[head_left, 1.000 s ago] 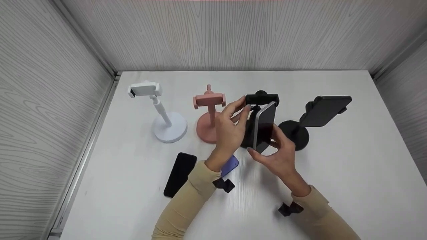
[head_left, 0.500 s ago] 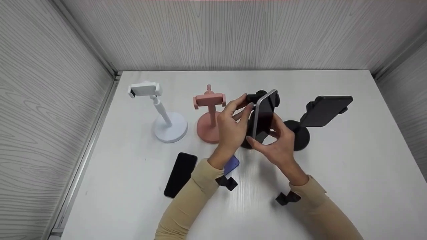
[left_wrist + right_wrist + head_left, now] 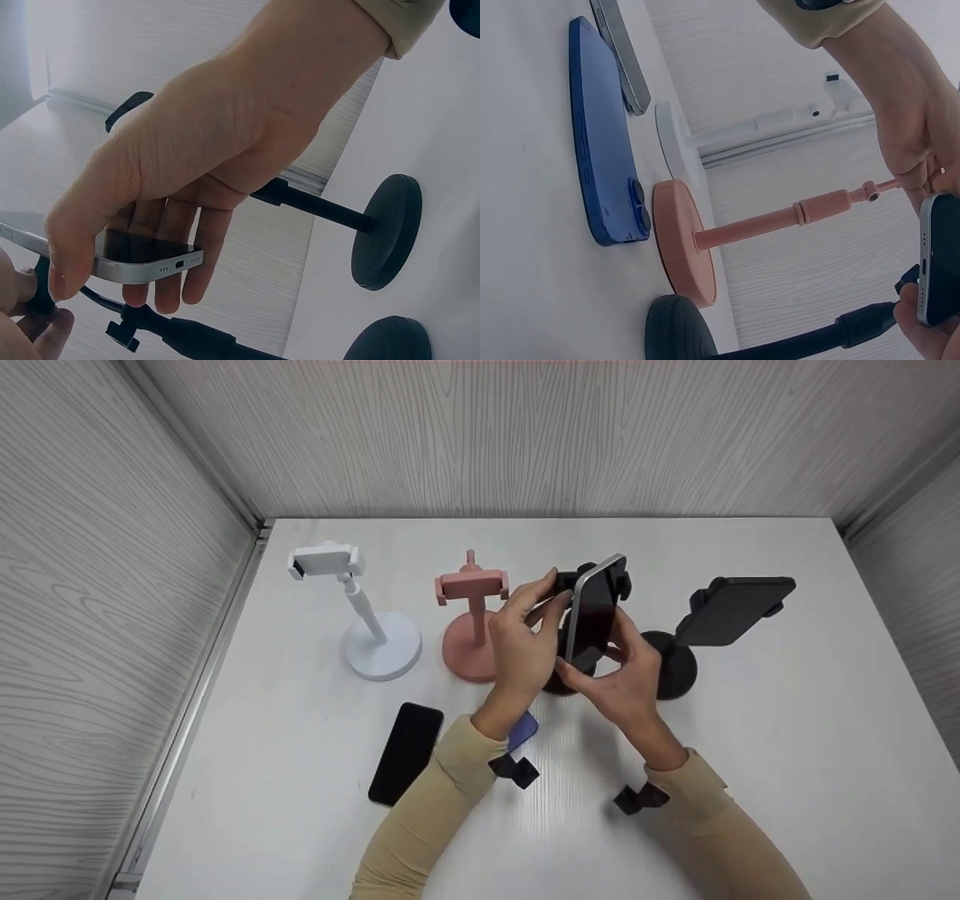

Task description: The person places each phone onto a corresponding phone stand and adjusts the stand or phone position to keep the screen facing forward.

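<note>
My right hand [image 3: 626, 675] grips a silver-edged smartphone [image 3: 592, 615] by its lower part, thumb on one side and fingers on the other. The phone stands tilted in front of the clamp of a black phone stand [image 3: 564, 684], overlapping it. My left hand [image 3: 525, 649] pinches the left end of that clamp between thumb and fingers. In the left wrist view, the right hand [image 3: 172, 150] wraps the phone [image 3: 150, 266] near its charging-port end, with left fingers [image 3: 52, 334] at the black clamp. Whether the phone touches the clamp's grips is hidden.
A white phone stand [image 3: 382, 649] and a pink phone stand [image 3: 465, 649] stand to the left. Right of my hands, another black stand [image 3: 675, 667] bears a dark phone [image 3: 739, 611]. A black phone [image 3: 405, 754] and a blue phone [image 3: 604, 135] lie on the table in front.
My right hand has raised the silver-edged phone from below the black clamp to in front of it. My left hand keeps hold of the clamp, shifting slightly right.
</note>
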A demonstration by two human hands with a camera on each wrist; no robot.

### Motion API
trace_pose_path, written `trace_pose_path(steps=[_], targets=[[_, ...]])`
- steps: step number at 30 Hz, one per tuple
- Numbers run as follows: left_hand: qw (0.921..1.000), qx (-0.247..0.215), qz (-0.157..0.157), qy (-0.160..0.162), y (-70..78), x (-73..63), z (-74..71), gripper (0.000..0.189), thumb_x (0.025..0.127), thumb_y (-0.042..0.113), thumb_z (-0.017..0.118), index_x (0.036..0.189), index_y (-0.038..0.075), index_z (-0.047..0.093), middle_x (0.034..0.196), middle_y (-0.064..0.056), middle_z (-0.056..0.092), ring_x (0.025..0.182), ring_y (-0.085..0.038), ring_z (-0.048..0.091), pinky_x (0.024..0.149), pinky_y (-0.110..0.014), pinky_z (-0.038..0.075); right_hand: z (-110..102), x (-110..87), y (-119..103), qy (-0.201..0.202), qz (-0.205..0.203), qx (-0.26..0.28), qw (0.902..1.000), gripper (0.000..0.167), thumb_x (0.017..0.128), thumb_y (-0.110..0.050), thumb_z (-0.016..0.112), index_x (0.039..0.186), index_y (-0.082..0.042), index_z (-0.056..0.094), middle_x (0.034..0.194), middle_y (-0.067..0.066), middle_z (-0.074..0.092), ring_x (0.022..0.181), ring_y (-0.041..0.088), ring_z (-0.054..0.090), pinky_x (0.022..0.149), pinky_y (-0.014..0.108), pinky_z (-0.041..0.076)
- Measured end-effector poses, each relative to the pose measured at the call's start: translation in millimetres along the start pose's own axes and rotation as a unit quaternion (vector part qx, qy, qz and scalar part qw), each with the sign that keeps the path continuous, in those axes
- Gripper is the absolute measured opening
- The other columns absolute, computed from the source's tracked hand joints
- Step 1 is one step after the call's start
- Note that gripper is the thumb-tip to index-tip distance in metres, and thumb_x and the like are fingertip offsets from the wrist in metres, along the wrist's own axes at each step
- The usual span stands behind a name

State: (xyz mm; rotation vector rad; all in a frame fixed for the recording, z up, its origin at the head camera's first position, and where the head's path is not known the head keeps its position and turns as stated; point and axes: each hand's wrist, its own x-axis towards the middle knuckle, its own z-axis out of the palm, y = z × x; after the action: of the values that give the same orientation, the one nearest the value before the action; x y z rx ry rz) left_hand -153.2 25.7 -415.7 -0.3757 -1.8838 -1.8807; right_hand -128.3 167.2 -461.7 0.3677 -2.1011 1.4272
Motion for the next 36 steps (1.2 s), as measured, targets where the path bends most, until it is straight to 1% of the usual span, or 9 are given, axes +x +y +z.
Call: trace_pose_path(steps=[4, 6, 9, 13, 18, 21, 28, 33, 36], targets=[[0.9999, 0.011, -0.003, -0.004, -1.0, 0.6, -1.4, 0.032, 0.098, 0.002, 0.072, 0.128, -0.009, 0.071, 0.118, -0.024, 0.077, 0.106, -0.032, 0.079, 0.096, -0.026, 0.064, 1, 0.8, 1, 0.004, -0.007, -0.005, 1.0, 0.082, 0.067, -0.007, 0.096, 0.14, 0.005, 0.061, 0.116, 0.016, 0.076, 0.097, 0.016, 0.074, 0.078, 0.024, 0.066], [0.9999, 0.016, -0.001, -0.005, -1.2, 1.3, -2.0, 0.032, 0.098, 0.003, 0.073, 0.128, -0.008, 0.071, 0.116, -0.024, 0.078, 0.103, -0.032, 0.079, 0.095, -0.026, 0.064, 1, 1.0, 1, 0.009, -0.009, -0.008, 0.9999, 0.081, 0.067, -0.008, 0.096, 0.139, 0.006, 0.061, 0.117, 0.016, 0.076, 0.098, 0.017, 0.074, 0.078, 0.021, 0.066], [0.9997, 0.02, 0.004, -0.009, -0.8, 1.3, -2.2, 0.032, 0.097, 0.003, 0.073, 0.127, -0.009, 0.072, 0.115, -0.024, 0.078, 0.103, -0.032, 0.08, 0.094, -0.026, 0.064, 3, 0.8, 2, 0.022, -0.011, -0.013, 0.9996, 0.08, 0.067, -0.007, 0.096, 0.138, 0.006, 0.062, 0.117, 0.017, 0.076, 0.096, 0.021, 0.075, 0.077, 0.019, 0.065], [0.9996, 0.024, 0.006, -0.01, 0.4, 0.3, -2.3, 0.032, 0.097, 0.002, 0.073, 0.127, -0.009, 0.072, 0.114, -0.024, 0.078, 0.103, -0.032, 0.079, 0.094, -0.025, 0.064, 4, -0.3, 2, 0.035, -0.015, -0.021, 0.9991, 0.079, 0.067, -0.007, 0.095, 0.137, 0.005, 0.063, 0.116, 0.017, 0.076, 0.094, 0.026, 0.075, 0.076, 0.019, 0.065], [0.9994, 0.031, 0.005, -0.016, 2.1, -1.3, -2.9, 0.031, 0.098, 0.003, 0.072, 0.127, -0.008, 0.072, 0.114, -0.023, 0.078, 0.103, -0.031, 0.079, 0.093, -0.025, 0.064, 3, -2.3, 0, 0.042, -0.014, -0.029, 0.9986, 0.08, 0.066, -0.008, 0.096, 0.138, 0.005, 0.063, 0.117, 0.017, 0.076, 0.093, 0.027, 0.075, 0.075, 0.017, 0.064], [0.9993, 0.034, 0.007, -0.017, 2.6, -2.0, -3.2, 0.031, 0.098, 0.003, 0.073, 0.127, -0.008, 0.072, 0.114, -0.023, 0.079, 0.103, -0.031, 0.079, 0.092, -0.025, 0.065, 3, -2.8, -1, 0.044, -0.014, -0.032, 0.9984, 0.081, 0.066, -0.009, 0.096, 0.138, 0.005, 0.063, 0.117, 0.017, 0.076, 0.093, 0.027, 0.075, 0.075, 0.019, 0.064], [0.9994, 0.027, 0.005, -0.021, 3.6, -4.5, -3.4, 0.031, 0.098, 0.002, 0.072, 0.127, -0.009, 0.072, 0.116, -0.023, 0.078, 0.104, -0.032, 0.078, 0.09, -0.025, 0.065, 2, -5.4, -1, 0.047, -0.02, -0.032, 0.9982, 0.078, 0.067, -0.008, 0.095, 0.137, 0.006, 0.063, 0.116, 0.017, 0.076, 0.094, 0.021, 0.074, 0.073, 0.018, 0.064], [0.9993, 0.023, 0.008, -0.029, 4.3, -6.5, -3.9, 0.032, 0.098, 0.0, 0.071, 0.128, -0.009, 0.071, 0.116, -0.024, 0.078, 0.104, -0.032, 0.078, 0.09, -0.025, 0.065, 2, -8.6, -2, 0.055, -0.021, -0.034, 0.9977, 0.077, 0.067, -0.007, 0.095, 0.137, 0.007, 0.063, 0.115, 0.016, 0.076, 0.095, 0.013, 0.074, 0.07, 0.026, 0.066], [0.9991, 0.025, 0.009, -0.033, 4.8, -5.9, -4.4, 0.032, 0.097, -0.001, 0.072, 0.127, -0.009, 0.071, 0.116, -0.024, 0.078, 0.104, -0.033, 0.078, 0.091, -0.025, 0.065, 3, -9.3, -2, 0.059, -0.021, -0.038, 0.9973, 0.078, 0.067, -0.008, 0.095, 0.136, 0.007, 0.063, 0.115, 0.016, 0.076, 0.095, 0.011, 0.073, 0.07, 0.028, 0.066]])
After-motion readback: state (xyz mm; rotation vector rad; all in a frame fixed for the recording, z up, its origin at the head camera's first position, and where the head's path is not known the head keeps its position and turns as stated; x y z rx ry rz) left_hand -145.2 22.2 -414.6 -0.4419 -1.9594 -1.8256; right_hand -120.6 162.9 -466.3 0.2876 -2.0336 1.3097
